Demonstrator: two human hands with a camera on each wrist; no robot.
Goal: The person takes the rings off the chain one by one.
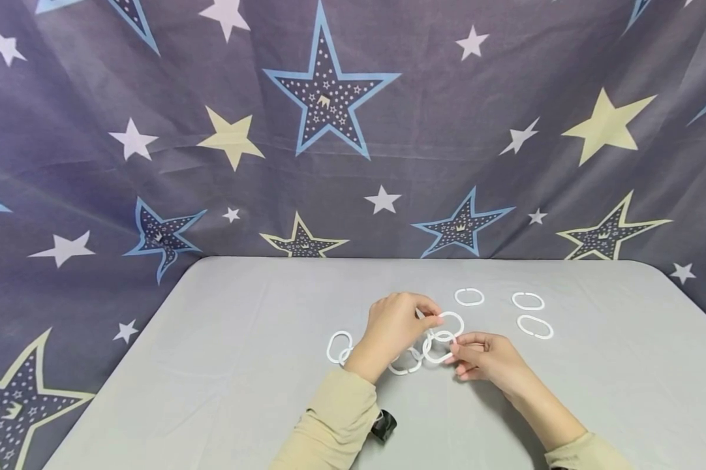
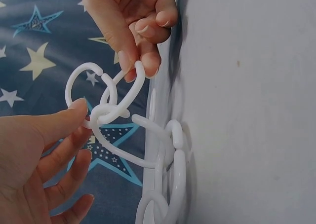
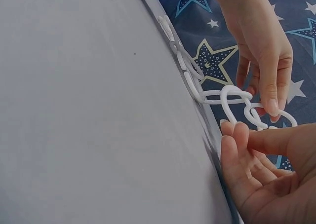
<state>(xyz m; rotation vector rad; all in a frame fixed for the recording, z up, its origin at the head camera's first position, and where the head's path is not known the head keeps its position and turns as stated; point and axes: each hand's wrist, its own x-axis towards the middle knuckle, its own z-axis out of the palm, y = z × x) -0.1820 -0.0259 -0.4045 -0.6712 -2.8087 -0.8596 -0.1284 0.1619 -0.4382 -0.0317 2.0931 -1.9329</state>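
Left hand (image 1: pixel 391 329) grip: pinching a link of the ring chain (image 1: pixel 413 358)
Right hand (image 1: pixel 487 358) grip: pinching the end ring (image 1: pixel 438 347)
Ring chain: held just above the grey worktop (image 1: pixel 224 365), trailing left
Loose rings (image 1: pixel 528 301): lying beyond, apart

My left hand (image 2: pixel 34 155) and right hand (image 2: pixel 133 21) pinch white rings (image 2: pixel 116 108) linked in a chain above the bench (image 2: pixel 256 110).

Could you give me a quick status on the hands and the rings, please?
Left hand and right hand both pinch the ring chain. Three loose rings lie apart. Nothing in the way.
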